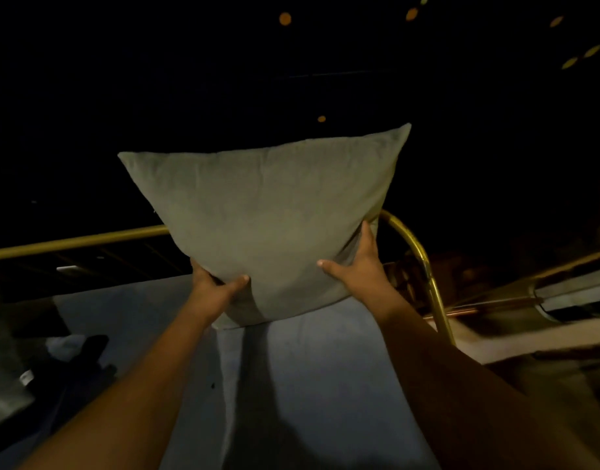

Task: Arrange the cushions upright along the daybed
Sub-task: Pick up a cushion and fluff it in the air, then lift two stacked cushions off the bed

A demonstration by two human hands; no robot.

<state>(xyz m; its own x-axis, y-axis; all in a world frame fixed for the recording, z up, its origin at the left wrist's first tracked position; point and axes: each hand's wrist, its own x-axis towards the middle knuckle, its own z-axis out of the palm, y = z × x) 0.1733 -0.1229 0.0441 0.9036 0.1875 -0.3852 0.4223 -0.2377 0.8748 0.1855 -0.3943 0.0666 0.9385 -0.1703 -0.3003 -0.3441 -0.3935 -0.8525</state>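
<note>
A large grey-green square cushion [268, 215] stands upright at the far right end of the daybed's pale blue mattress [319, 385]. Its lower corner touches the mattress and its back is against the brass rail [78, 240]. My left hand [213, 286] grips the cushion's lower left edge. My right hand [356, 266] holds its lower right edge, thumb on the front. Both arms reach forward over the mattress.
The brass rail curves down at the right end [424, 262] of the daybed. Another pale cushion [3, 374] lies at the left edge beside dark items [88, 361]. Beyond the rail it is dark, with a few small lights. More furniture [546, 293] sits to the right.
</note>
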